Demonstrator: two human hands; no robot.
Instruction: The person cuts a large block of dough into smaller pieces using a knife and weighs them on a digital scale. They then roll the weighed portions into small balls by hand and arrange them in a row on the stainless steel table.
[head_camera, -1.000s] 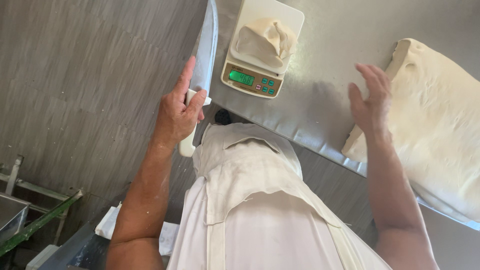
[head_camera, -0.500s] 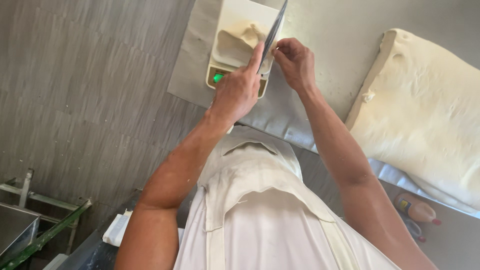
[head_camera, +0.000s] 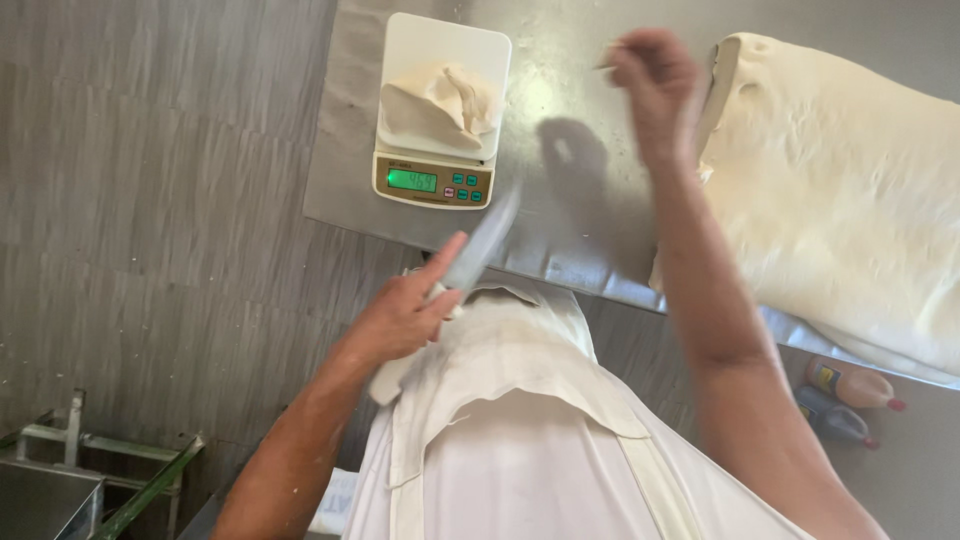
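My left hand grips the white handle of a long knife, its blurred blade pointing up toward the steel table. A white digital scale with a green display stands on the table's left part, a piece of dough resting on its platform. My right hand is raised over the table with fingers closed, pinching what looks like a small bit of dough; it is blurred. A large slab of dough lies at the right, beside that hand.
Grey plank floor lies left of the table. A metal frame with a green bar sits at bottom left. Two bottles lie below the table's right edge. My white apron fills the lower middle.
My left hand has drawn the knife back from over the scale to the table's near edge. My right hand has moved from the scale to the right, toward the large dough.
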